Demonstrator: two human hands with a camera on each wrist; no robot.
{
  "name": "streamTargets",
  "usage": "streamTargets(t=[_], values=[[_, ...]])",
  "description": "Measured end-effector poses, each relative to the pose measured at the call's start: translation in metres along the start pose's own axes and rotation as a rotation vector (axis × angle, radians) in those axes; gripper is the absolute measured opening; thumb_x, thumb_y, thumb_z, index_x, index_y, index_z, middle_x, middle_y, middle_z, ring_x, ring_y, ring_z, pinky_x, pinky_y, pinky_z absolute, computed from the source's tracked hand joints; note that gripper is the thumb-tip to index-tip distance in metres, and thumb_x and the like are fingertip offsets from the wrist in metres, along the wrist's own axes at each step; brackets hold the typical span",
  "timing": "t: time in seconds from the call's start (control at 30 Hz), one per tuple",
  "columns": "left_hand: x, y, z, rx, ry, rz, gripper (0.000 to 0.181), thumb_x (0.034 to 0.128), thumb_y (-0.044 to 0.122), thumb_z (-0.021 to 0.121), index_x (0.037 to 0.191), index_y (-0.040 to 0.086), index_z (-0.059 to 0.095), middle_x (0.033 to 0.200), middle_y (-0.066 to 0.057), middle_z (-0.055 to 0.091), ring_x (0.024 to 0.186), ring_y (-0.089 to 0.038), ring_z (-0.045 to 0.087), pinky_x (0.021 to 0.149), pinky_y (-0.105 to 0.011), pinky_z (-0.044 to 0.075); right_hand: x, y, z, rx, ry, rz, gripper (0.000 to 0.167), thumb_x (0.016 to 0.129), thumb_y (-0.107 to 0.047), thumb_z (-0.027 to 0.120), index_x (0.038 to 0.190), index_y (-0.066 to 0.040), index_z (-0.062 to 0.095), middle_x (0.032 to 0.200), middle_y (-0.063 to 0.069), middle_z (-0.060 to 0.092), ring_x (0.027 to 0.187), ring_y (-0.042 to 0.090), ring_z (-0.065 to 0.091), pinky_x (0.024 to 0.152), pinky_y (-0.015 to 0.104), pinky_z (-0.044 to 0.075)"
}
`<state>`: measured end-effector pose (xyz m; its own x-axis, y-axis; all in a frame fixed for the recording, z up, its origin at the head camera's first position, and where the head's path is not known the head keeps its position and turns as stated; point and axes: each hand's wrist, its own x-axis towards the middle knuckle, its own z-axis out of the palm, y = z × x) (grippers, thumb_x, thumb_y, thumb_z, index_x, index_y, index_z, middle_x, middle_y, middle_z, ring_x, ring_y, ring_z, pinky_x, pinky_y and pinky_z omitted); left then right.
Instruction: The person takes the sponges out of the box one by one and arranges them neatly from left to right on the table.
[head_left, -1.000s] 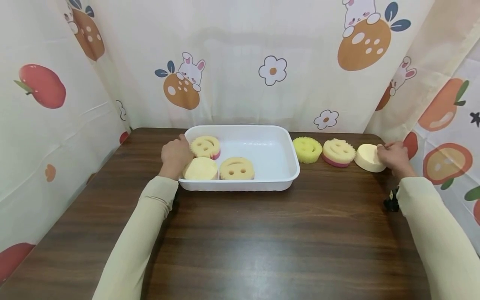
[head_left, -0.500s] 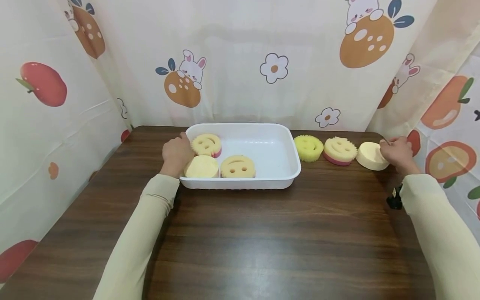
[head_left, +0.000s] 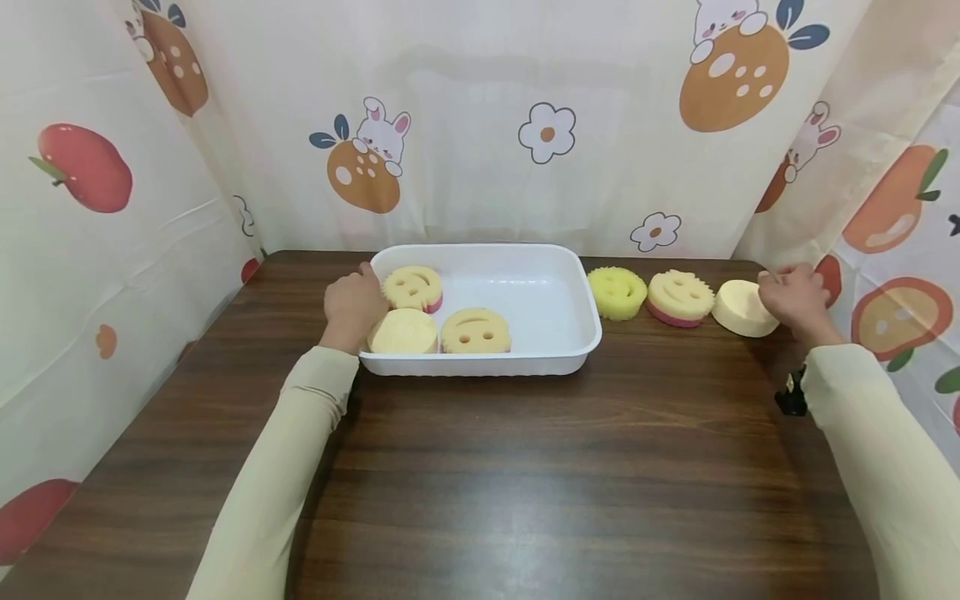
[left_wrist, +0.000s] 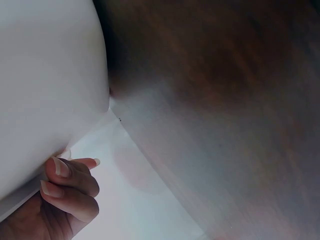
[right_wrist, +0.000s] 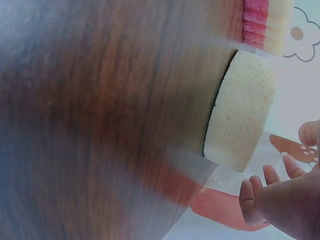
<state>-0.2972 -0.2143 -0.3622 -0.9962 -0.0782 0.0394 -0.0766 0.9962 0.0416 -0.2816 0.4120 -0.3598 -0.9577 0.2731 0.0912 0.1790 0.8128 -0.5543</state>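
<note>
My left hand (head_left: 352,307) grips the left rim of a white plastic tray (head_left: 480,365). In the left wrist view its curled fingers (left_wrist: 72,202) lie against the tray's outer wall (left_wrist: 50,75). My right hand (head_left: 798,302) is beside a plain cream round sponge (head_left: 742,310) on the table. The right wrist view has a gap between that sponge (right_wrist: 240,110) and the loosely bent fingers (right_wrist: 247,197), which hold nothing. Inside the tray lie a plain round sponge (head_left: 403,332), a smiley sponge (head_left: 475,328) and a smiley sponge with jagged hair (head_left: 412,287).
Right of the tray, a bright yellow smiley sponge (head_left: 617,293) and a cream smiley sponge with a pink base (head_left: 679,297) line up with the plain one. A patterned curtain (head_left: 480,125) hangs behind the brown wooden table (head_left: 540,483).
My right hand has drawn slightly right, away from the plain round sponge at the row's end. The left hand keeps its grip on the tray. The head view has shifted a little.
</note>
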Motion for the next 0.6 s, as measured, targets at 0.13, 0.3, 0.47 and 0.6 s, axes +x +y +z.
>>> streamTargets(t=[0.13, 0.3, 0.47, 0.6], values=[[-0.001, 0.001, -0.001, 0.001, -0.005, 0.002, 0.073, 0.0940, 0.036, 0.054, 0.144, -0.012, 0.029, 0.113, -0.031, 0.065, 0.093, -0.040, 0.068, 0.073, -0.050, 0.055, -0.001, -0.003, -0.002, 0.015, 0.001, -0.013, 0.071, 0.100, -0.042, 0.025, 0.136, 0.019, 0.028, 0.135, 0.050, 0.018, 0.124, 0.068, 0.017, 0.099, 0.070, 0.018], [-0.002, 0.001, -0.001, 0.004, -0.011, 0.000, 0.070, 0.0948, 0.035, 0.052, 0.143, -0.012, 0.030, 0.112, -0.030, 0.065, 0.091, -0.039, 0.068, 0.071, -0.049, 0.055, -0.003, -0.007, -0.001, 0.022, -0.002, -0.015, 0.072, 0.100, -0.043, 0.025, 0.137, 0.018, 0.027, 0.137, 0.049, 0.017, 0.126, 0.067, 0.016, 0.099, 0.070, 0.019], [-0.002, 0.000, 0.000, 0.003, -0.009, 0.000, 0.071, 0.0941, 0.036, 0.054, 0.141, -0.012, 0.032, 0.109, -0.029, 0.065, 0.089, -0.038, 0.068, 0.070, -0.048, 0.055, -0.003, -0.013, -0.001, 0.009, -0.011, -0.014, 0.075, 0.100, -0.047, 0.024, 0.139, 0.017, 0.027, 0.139, 0.048, 0.018, 0.127, 0.067, 0.016, 0.099, 0.071, 0.019], [-0.002, 0.000, 0.000, -0.002, 0.008, 0.005, 0.071, 0.0933, 0.035, 0.055, 0.141, -0.012, 0.032, 0.109, -0.030, 0.065, 0.089, -0.039, 0.068, 0.071, -0.049, 0.055, -0.002, -0.019, -0.003, -0.005, -0.032, -0.026, 0.077, 0.100, -0.048, 0.023, 0.139, 0.018, 0.026, 0.138, 0.047, 0.019, 0.127, 0.068, 0.016, 0.097, 0.072, 0.021]])
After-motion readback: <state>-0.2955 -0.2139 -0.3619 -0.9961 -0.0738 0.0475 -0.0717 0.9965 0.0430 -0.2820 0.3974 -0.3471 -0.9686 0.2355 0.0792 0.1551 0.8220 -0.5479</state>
